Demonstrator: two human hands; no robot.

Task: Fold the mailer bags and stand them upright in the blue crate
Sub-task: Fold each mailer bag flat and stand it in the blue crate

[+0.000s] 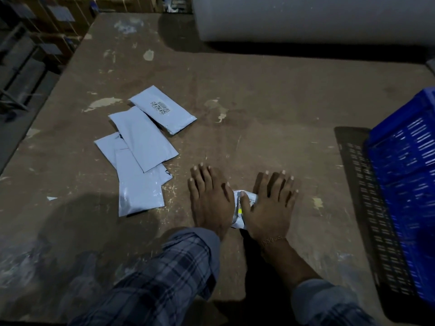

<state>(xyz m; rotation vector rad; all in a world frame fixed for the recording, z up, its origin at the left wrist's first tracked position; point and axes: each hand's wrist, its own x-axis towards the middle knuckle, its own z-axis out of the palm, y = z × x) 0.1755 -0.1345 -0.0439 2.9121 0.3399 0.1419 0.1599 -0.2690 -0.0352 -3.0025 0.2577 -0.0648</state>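
While both palms lie flat with fingers straight, the left hand (210, 198) and right hand (270, 205) press one mailer bag (244, 202) onto the surface (259, 102) near its front edge; blue crate (409, 175) sits at the right edge, spare mailers (141, 149) lie left

Bags (141, 147) left, crate (409, 184) right

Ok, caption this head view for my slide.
Both hands, left hand and right hand, press a mailer bag flat beside the blue crate.
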